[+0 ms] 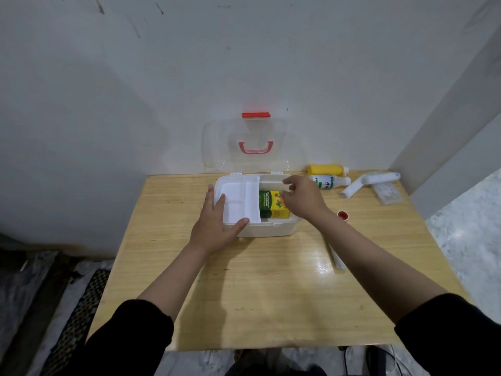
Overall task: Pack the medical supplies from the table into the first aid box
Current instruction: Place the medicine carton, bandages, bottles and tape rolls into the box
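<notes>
The white first aid box [267, 230] stands open on the wooden table [257, 289], its clear lid [252, 142] with red handle leaning back against the wall. A white divided tray [240, 198] covers the box's left half. A green and yellow carton [273, 203] lies in the right half. My left hand [217, 221] rests flat on the box's left front corner, thumb on the tray's edge. My right hand [302, 198] hovers over the box's right side, fingers apart, fingertips just above the carton and holding nothing that I can see.
To the right of the box lie a yellow bottle [326, 169], a white bottle [332, 182], a white L-shaped device [368, 183], a clear packet [386, 194], a small red-capped item [343, 215] and a white tube [336, 257]. Walls close the back and right.
</notes>
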`<state>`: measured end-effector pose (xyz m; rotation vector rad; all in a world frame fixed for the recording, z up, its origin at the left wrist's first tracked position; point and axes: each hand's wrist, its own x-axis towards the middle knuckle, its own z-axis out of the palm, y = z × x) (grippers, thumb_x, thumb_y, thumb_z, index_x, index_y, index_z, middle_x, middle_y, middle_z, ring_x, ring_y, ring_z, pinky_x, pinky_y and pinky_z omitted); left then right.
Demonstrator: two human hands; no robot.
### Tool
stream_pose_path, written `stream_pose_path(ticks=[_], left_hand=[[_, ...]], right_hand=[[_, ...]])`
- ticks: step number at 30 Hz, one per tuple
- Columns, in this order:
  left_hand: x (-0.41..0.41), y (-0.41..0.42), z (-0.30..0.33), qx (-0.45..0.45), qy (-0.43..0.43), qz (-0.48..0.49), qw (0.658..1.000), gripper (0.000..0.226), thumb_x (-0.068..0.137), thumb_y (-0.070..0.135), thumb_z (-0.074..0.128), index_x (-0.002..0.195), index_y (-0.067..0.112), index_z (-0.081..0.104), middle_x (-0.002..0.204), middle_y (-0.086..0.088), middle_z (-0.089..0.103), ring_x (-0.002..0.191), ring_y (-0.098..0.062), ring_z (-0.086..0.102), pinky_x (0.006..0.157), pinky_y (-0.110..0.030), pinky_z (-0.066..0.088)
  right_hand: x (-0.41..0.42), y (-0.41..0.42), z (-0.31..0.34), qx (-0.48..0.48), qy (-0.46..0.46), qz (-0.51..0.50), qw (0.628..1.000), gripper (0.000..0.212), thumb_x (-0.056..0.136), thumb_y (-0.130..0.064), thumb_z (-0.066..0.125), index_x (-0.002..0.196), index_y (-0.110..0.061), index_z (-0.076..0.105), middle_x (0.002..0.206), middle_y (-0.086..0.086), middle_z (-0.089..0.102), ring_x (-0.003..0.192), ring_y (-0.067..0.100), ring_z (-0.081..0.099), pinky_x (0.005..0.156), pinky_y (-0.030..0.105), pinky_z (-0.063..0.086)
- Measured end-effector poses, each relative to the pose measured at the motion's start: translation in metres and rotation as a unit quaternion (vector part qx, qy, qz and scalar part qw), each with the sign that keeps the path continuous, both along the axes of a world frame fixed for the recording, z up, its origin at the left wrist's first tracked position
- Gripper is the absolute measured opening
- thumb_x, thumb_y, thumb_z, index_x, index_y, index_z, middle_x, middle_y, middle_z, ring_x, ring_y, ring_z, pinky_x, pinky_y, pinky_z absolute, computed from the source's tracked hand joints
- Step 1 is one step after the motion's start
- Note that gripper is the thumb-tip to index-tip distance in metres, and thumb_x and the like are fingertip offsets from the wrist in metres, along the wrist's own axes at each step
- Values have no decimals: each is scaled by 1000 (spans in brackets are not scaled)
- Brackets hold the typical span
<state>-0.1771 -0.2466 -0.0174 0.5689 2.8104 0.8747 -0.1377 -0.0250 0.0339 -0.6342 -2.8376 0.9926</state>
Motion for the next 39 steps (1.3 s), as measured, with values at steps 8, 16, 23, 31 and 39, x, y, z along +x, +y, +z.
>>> stream_pose_path(ticks=[8,16,23,31,39], left_hand=[[0,-1,0,-8,1,1,1000,98,75,71,54,149,16,21,159,11,-14,147,-13,4,105,-40,36],[0,1,-1,-4,8,7,1000,97,75,71,55,149,17,23,159,12,-13,147,-13,6,103,-39,38],[0,1,-2,-4,15,7,1000,95,75,70,56,148,18,23,159,11,-11,147,-13,7,103,-38,39],[-1,2,-4,-8,23,11,1000,94,74,70,56,148,20,25,160,11,-8,146,-15,10,102,-40,40],[2,4,-4,-3,23,25,999,90,76,64,60,147,21,27,160,12,-6,146,-16,13,102,-43,40]], right_hand=[[-17,-23,-12,159,-198,104,962,25,86,-1,52,109,-7,59,109,8,62,103,26,60,71,31,45],[-35,-18,-30,58,-122,69,988,28,81,-4,64,108,-7,69,110,8,69,100,22,63,81,29,52],[-36,-17,-32,-141,-68,-61,986,34,80,-11,72,113,-11,62,109,11,68,88,23,65,68,24,43],[-9,2,-11,-175,81,-72,979,27,85,-11,57,111,-10,65,104,6,68,88,17,63,70,20,46],[41,128,-46,-42,92,-288,952,34,85,-10,52,118,-8,61,116,16,64,110,33,57,84,32,43]])
